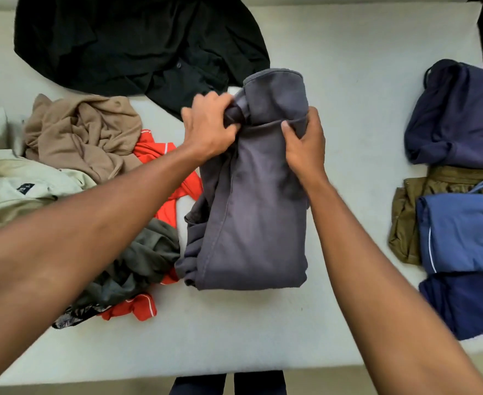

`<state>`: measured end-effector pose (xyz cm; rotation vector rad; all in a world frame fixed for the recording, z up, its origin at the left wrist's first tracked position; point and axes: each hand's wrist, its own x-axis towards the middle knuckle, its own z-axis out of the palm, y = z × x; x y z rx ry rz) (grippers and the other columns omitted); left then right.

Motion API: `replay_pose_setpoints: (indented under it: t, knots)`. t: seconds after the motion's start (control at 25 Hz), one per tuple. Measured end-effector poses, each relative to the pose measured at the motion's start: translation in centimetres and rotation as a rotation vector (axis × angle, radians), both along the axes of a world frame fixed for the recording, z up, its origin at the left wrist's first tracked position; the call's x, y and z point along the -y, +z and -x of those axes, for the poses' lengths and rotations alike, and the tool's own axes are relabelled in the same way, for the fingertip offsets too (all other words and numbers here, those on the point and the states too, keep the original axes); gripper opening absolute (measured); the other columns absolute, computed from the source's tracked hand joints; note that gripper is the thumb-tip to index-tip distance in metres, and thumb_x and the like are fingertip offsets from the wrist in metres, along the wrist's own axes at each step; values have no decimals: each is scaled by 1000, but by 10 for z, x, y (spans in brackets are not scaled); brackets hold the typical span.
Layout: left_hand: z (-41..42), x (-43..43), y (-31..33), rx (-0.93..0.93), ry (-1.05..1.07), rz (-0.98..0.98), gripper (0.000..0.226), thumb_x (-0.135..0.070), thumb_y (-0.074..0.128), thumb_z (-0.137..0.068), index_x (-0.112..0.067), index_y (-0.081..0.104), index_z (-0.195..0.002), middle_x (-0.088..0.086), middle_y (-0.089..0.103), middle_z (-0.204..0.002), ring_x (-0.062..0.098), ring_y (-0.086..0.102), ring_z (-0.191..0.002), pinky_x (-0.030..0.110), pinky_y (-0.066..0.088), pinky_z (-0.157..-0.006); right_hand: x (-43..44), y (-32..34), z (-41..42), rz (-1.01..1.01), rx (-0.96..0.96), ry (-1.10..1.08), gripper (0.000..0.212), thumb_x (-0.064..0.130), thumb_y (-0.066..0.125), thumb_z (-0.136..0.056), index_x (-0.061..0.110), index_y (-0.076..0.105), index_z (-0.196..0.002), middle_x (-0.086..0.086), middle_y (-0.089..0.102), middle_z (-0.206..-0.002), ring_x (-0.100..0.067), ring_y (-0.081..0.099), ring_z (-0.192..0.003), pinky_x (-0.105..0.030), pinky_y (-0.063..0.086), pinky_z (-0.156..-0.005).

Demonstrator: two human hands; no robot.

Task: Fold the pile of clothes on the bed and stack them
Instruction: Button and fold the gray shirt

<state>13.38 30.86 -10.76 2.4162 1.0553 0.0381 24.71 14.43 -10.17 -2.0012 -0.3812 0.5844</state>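
The off-white bed sheet carried a charcoal-grey folded garment. By its far edge lay a black crumpled garment; by the left, a tan knit top and a red-orange garment piped white; by the right, a white-piped blue folded garment.

Two hands, the left hand and the right hand, and one grey garment in their fingers. Left of the fingers are four crumpled garments: tan garment, pale green garment, red garment, olive-grey garment. Beyond the fingers is one black garment. Right of them are four folded garments: purple-navy garment, olive garment, blue garment, dark navy garment.
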Motion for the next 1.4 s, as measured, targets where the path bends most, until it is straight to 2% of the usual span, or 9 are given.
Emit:
replay_pose_setpoints:
  t: [0.12, 0.32, 0.56, 0.68, 0.88, 1.0, 1.12, 1.28, 1.4]
  knots:
    - [-9, 21, -7, -51, 97, 29, 99, -63, 62, -79, -33, 12, -159, 8, 28, -160, 29, 14, -152, 56, 22, -115, 6, -29, -13, 283, 67, 57, 72, 34, 63, -96, 27, 28, -158, 1, 38, -161, -19, 42, -143, -36, 36, -116]
    - [86, 139, -19, -57, -154, -73, 75, -57, 44, -95, -32, 17, -160, 2, 5, -169, 23, -2, -156, 59, 12, -120, 81, -33, 74, 275, 551, 356, 54, 34, 48, -102, 16, 46, -152, -12, 32, -164, -33, 29, -151, -46, 27, -121]
    - [113, 164, -79, -362, -242, 34, 70, -55, 21, -97, -31, 5, -160, -1, -1, -169, 24, -3, -155, 68, 10, -117, 101, -74, 102, 637, 365, 702, 66, 60, 27, -103, 37, 9, -163, -3, -1, -172, -28, -1, -158, -57, 5, -126]
    - [104, 159, -67, -365, -231, 95, 68, -52, 28, -100, -29, 8, -160, 0, 1, -169, 26, -3, -155, 67, 7, -119, 99, -67, 97, 621, 340, 706, 68, 60, 33, -103, 36, 11, -163, -5, 1, -172, -29, 2, -158, -58, 8, -125]
    - [177, 160, -16, 90, -396, -56, 75, -58, 59, -87, -13, 49, -146, 16, 44, -151, 34, 38, -143, 51, 37, -112, 174, -19, 121, 208, 484, 538, 64, 42, 68, -91, 18, 51, -148, -10, 40, -159, -32, 35, -148, -52, 31, -120]
    - [226, 190, -25, -126, -576, -101, 99, -64, 69, -72, -23, 34, -155, 14, 26, -163, 37, 24, -150, 56, 31, -115, 217, -19, 156, 331, 568, 773, 90, 41, 81, -76, 22, 42, -155, -8, 27, -166, -31, 24, -154, -54, 23, -123]
    - [226, 208, -45, -321, -508, -151, 113, -41, 80, -60, -28, 24, -157, 14, 18, -165, 39, 19, -151, 66, 26, -112, 207, -36, 176, 591, 690, 836, 110, 13, 79, -69, 27, 22, -162, -7, 14, -170, -32, 11, -157, -56, 14, -125]
    - [196, 206, -48, -260, -485, -150, 91, -16, 76, -55, -11, 50, -142, 21, 47, -147, 39, 44, -137, 55, 42, -106, 184, -49, 171, 668, 668, 791, 102, 4, 78, -64, 25, 37, -156, -12, 33, -163, -38, 35, -148, -59, 32, -117]
    - [184, 189, -31, -110, -452, 1, 61, -19, 70, -57, -13, 63, -117, 13, 66, -114, 37, 64, -102, 44, 55, -82, 172, -27, 159, 596, 595, 760, 67, 9, 77, -61, 20, 66, -126, -9, 67, -130, -37, 67, -106, -43, 54, -85]
